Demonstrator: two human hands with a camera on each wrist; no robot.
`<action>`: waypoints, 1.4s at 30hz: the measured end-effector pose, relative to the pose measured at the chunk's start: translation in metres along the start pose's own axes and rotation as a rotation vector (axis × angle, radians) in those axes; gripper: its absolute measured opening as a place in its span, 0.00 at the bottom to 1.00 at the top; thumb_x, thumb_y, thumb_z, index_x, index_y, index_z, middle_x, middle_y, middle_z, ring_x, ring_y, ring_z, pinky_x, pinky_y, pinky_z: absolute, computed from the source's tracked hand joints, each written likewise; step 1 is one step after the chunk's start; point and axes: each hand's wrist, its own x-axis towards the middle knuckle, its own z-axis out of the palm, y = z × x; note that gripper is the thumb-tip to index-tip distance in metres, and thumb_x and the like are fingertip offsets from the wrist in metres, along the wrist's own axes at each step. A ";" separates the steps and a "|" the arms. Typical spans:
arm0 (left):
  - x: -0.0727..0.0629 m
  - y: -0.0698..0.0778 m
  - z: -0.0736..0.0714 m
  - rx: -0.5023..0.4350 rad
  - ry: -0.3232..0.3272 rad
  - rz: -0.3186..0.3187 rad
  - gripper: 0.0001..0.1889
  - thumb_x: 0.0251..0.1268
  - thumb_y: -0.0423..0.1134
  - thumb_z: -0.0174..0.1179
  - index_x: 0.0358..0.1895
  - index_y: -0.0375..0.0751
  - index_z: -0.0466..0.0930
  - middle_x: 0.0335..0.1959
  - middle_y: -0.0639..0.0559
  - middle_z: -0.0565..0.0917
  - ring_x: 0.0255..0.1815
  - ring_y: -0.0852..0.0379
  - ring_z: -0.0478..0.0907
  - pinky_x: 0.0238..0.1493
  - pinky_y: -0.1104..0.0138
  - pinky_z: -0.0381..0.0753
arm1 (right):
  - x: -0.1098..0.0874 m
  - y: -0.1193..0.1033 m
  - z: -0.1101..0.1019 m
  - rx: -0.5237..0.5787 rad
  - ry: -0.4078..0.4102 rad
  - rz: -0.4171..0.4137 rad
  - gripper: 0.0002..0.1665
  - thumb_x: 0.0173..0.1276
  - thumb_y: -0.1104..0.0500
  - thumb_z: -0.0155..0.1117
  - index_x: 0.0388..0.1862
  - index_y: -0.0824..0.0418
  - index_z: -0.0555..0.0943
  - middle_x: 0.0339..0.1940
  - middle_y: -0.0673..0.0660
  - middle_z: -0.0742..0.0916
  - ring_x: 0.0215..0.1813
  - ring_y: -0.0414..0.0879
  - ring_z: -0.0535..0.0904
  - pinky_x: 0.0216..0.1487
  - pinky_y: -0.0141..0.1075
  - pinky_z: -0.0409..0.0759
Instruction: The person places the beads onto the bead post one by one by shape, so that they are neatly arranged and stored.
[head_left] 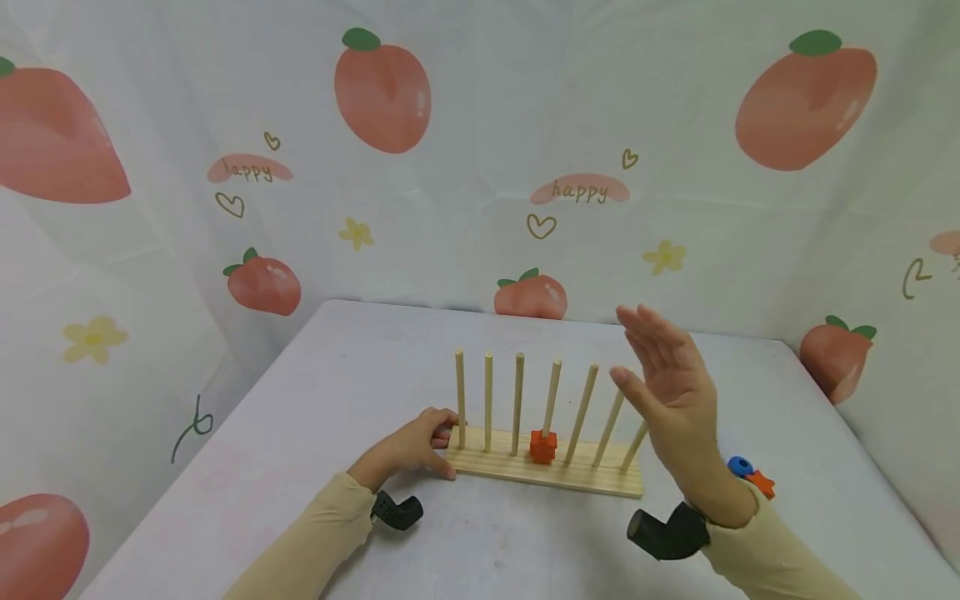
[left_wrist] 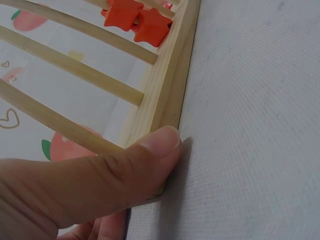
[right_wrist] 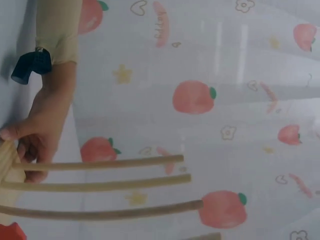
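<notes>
A wooden peg board (head_left: 517, 471) with a row of upright dowels lies on the table. Orange-red star-shaped beads (head_left: 543, 447) are stacked at the foot of the middle dowel; the left wrist view shows star beads (left_wrist: 152, 27) close against the base. My left hand (head_left: 411, 443) grips the board's left end, its thumb (left_wrist: 145, 155) along the front edge and the fingers behind. My right hand (head_left: 678, 400) is raised by the board's right end, fingers extended and nothing in it. It overlaps the rightmost dowels in the head view.
Right of my right wrist, a blue ring bead (head_left: 739, 466) and an orange star bead (head_left: 762, 484) lie on the white tabletop (head_left: 480, 550). A white curtain (head_left: 465, 192) printed with fruit hangs behind the table. Dark curved pieces (head_left: 670, 533) are worn on both wrists.
</notes>
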 end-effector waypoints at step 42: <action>0.000 0.003 0.002 0.031 0.020 -0.004 0.39 0.36 0.25 0.78 0.59 0.34 0.71 0.54 0.42 0.68 0.56 0.50 0.72 0.58 0.63 0.80 | -0.120 0.007 -0.206 -0.931 0.083 0.866 0.42 0.71 0.51 0.60 0.76 0.63 0.54 0.61 0.42 0.72 0.46 0.14 0.61 0.37 0.06 0.65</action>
